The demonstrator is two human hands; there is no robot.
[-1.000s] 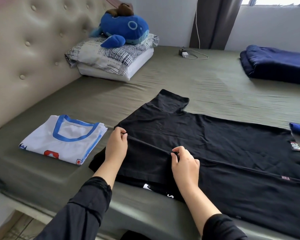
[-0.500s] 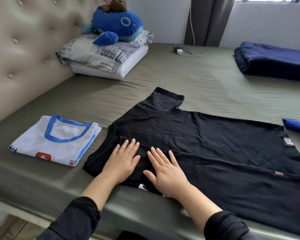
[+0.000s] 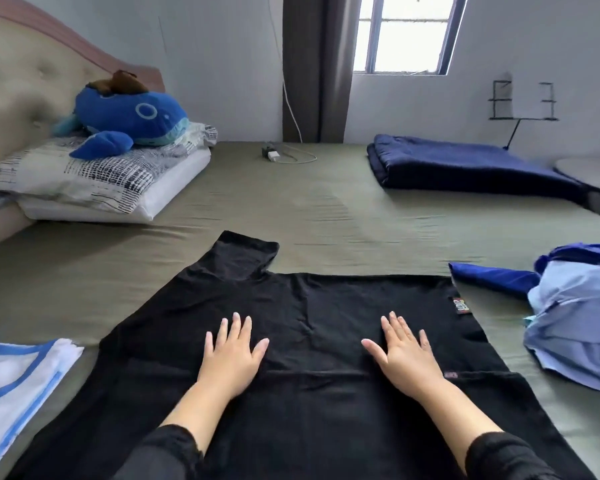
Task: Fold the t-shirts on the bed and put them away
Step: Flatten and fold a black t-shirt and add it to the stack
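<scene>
A black t-shirt [image 3: 326,306] lies spread flat on the olive bed sheet [image 3: 326,209], its near side folded over along a straight edge and one sleeve sticking out toward the far side. My left hand [image 3: 232,355] presses flat on the shirt, fingers straight and spread, left of centre. My right hand [image 3: 404,355] lies flat on it too, further right, close to a small red label. A folded white t-shirt with blue trim [image 3: 18,386] sits at the left edge. A loose heap of light blue and blue clothes [image 3: 575,323] lies at the right.
Pillows [image 3: 94,181] with a blue whale plush [image 3: 129,116] lie at the padded headboard on the left. A folded navy blanket [image 3: 465,164] sits at the far right. A charger and cable [image 3: 281,155] rest near the far wall under the curtain.
Both hands slid to the right along the fold and moved apart, still flat on the black shirt. The view swung right and up, bringing the blue clothes heap into sight.
</scene>
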